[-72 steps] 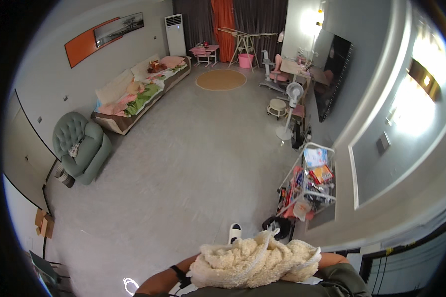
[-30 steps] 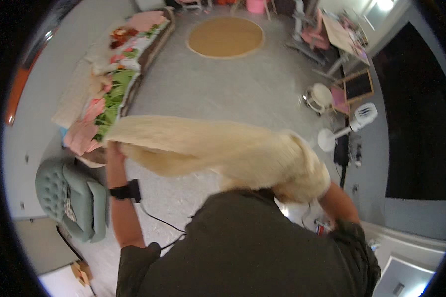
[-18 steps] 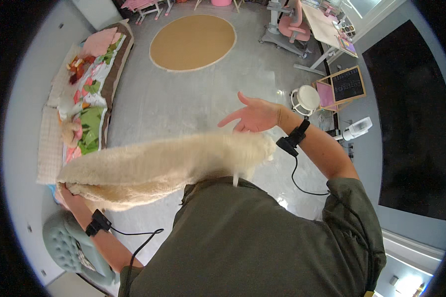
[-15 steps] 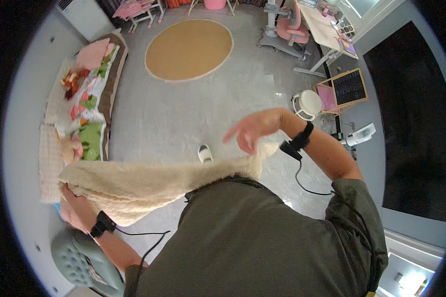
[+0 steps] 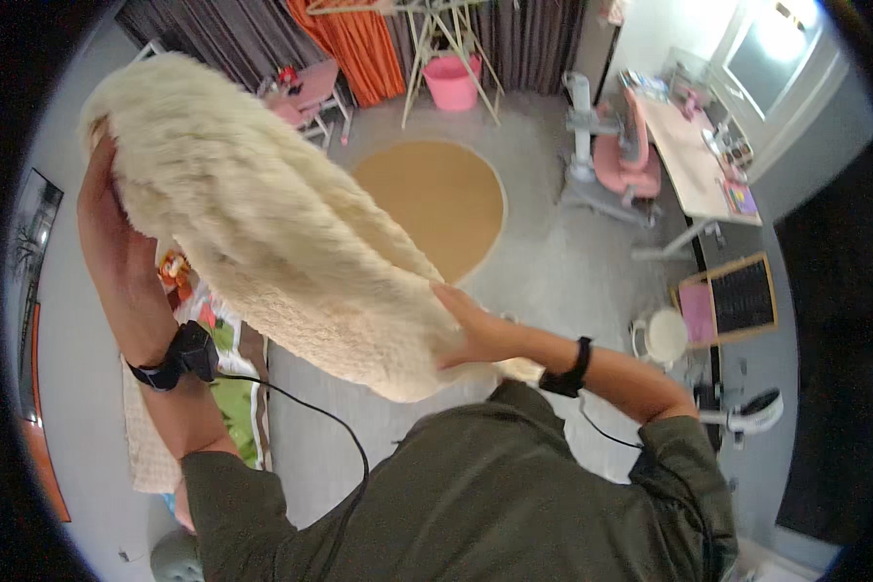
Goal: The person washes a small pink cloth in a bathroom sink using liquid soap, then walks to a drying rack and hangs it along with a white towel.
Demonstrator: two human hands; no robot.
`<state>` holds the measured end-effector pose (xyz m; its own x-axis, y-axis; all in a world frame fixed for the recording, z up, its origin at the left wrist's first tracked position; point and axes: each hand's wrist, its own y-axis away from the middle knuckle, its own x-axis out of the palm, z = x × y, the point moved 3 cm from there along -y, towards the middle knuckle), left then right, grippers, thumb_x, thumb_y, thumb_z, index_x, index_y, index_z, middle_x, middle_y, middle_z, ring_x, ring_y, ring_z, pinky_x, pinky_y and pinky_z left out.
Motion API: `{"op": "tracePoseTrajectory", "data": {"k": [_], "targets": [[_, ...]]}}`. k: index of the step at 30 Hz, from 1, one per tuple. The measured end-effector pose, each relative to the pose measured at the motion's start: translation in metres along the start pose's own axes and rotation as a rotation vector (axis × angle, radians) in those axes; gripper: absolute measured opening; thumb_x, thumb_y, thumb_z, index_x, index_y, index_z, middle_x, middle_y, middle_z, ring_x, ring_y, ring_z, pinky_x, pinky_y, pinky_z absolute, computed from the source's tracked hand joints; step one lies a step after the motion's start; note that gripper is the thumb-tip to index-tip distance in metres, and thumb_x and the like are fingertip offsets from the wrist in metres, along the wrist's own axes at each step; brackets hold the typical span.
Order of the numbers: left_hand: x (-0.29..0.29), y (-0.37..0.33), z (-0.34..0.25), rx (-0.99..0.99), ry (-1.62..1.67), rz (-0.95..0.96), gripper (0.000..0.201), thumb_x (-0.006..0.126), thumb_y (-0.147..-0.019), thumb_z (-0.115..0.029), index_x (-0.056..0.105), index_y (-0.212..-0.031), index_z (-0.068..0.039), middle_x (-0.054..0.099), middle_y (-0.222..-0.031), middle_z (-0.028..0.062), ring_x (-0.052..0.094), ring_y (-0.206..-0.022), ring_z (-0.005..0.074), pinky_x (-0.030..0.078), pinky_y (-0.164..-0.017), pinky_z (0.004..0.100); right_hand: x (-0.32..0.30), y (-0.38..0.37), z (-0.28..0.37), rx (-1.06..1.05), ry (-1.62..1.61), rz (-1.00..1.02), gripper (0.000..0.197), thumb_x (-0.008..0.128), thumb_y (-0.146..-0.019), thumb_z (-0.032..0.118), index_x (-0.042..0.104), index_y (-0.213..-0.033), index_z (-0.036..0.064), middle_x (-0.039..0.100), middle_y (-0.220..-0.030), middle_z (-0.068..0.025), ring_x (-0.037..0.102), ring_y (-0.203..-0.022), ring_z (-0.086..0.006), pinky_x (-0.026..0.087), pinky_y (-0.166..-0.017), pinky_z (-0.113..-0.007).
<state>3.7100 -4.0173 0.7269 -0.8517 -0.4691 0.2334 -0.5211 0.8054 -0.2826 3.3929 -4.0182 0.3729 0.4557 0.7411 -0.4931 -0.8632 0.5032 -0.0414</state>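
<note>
A cream, fluffy blanket [image 5: 291,233] stretches in the air from upper left down to the front of my chest. My raised left hand [image 5: 107,194] holds its far upper end, and the fingertips are partly sunk in the pile. Lower down, my right hand [image 5: 475,328] grips the blanket's near end, with some fingers hidden against the fabric. A small pale end pokes out past my right wrist. Both wrists wear black straps with cables.
A bed [image 5: 233,407] with a green and white patterned cover lies at left, partly behind the blanket. A round tan rug [image 5: 456,204] is on the grey floor. At right stand a pink chair [image 5: 626,160], a desk [image 5: 684,145], a white stool [image 5: 665,336] and a small blackboard [image 5: 744,300].
My left hand has risen up and forward, lifting the blanket's end with it. My right hand, earlier off the blanket with fingers apart, now grips it. The view has tilted up.
</note>
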Motion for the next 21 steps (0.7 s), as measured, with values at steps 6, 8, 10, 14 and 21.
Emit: {"op": "tracePoseTrajectory", "data": {"k": [6,8,10,14,21], "targets": [[0.101,0.009,0.024,-0.072,-0.227,0.306,0.052,0.07,-0.086,-0.017,0.05,-0.128,0.005,0.064,-0.116,0.0155,0.068,-0.097,0.0224,0.056,-0.088,0.0338,-0.068,-0.116,0.042,-0.199,-0.022,-0.67,0.112,0.086,-0.07,0.039,0.019,-0.15,-0.0031,0.025,-0.152,-0.0281,0.027,-0.141,-0.0405,0.029,-0.115,-0.044],[0.114,0.003,0.033,-0.082,-0.284,0.399,0.049,0.073,-0.084,-0.018,0.056,-0.124,0.004,0.067,-0.11,0.0125,0.068,-0.093,0.0186,0.055,-0.085,0.0308,-0.087,-0.154,0.04,-0.304,-0.225,-0.432,0.103,0.084,-0.072,0.037,0.026,-0.147,-0.0014,0.032,-0.149,-0.0249,0.031,-0.139,-0.0375,0.03,-0.114,-0.043],[0.121,-0.021,0.043,-0.071,-0.297,0.458,0.046,0.073,-0.083,-0.017,0.058,-0.121,0.005,0.068,-0.107,0.0113,0.068,-0.092,0.0173,0.055,-0.083,0.0295,-0.098,-0.176,0.041,-0.365,-0.42,-0.026,0.08,0.081,-0.075,0.035,0.045,-0.138,0.0018,0.05,-0.139,-0.0176,0.046,-0.13,-0.0302,0.036,-0.108,-0.042],[0.12,-0.106,0.078,-0.083,-0.461,0.566,0.039,0.075,-0.082,-0.019,0.064,-0.111,0.004,0.07,-0.099,0.0076,0.066,-0.087,0.0133,0.053,-0.077,0.0259,-0.12,-0.14,0.015,-0.255,-0.259,0.543,0.075,0.086,-0.074,0.025,0.049,-0.135,0.001,0.06,-0.129,-0.0171,0.057,-0.116,-0.0268,0.044,-0.102,-0.038],[0.139,-0.276,0.336,-0.284,-0.368,0.672,0.031,0.07,-0.088,-0.029,0.065,-0.107,-0.004,0.067,-0.088,0.0009,0.061,-0.07,0.0091,0.05,-0.066,0.0225,-0.275,-0.073,-0.078,-0.018,-0.41,0.179,0.065,0.083,-0.076,0.009,0.053,-0.133,0.0029,0.06,-0.128,-0.0087,0.055,-0.118,-0.0185,0.044,-0.103,-0.037]]}}
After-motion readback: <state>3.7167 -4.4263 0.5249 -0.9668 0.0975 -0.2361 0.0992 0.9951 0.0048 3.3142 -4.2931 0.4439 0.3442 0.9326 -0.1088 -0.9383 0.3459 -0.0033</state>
